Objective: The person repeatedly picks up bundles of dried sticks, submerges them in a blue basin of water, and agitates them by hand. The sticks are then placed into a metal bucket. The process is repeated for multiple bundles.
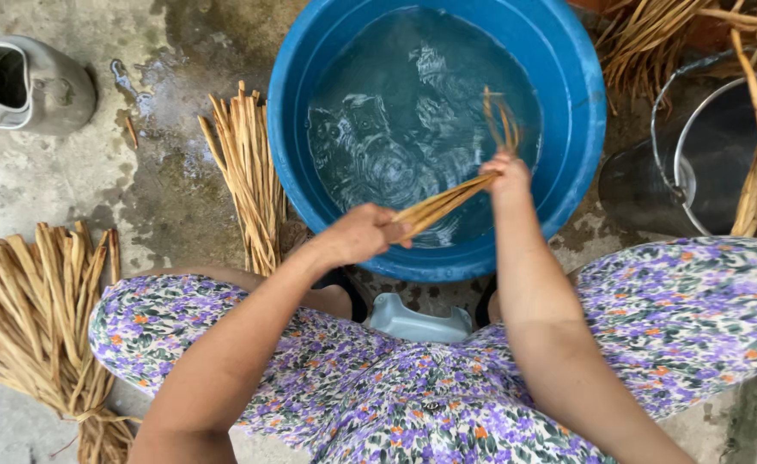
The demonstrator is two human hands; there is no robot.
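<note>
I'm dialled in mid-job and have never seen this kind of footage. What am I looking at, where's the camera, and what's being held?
No machine here: a person works with bare hands, filmed by one camera on their head, looking down. Both hands hold a small bunch of straw strips over a blue tub of water; the left hand has the near end in its grip, the right hand the far end. On the wet concrete floor lie a straw bundle beside the tub, a bigger bundle at left, a metal bucket at right and a grey jug.
</note>
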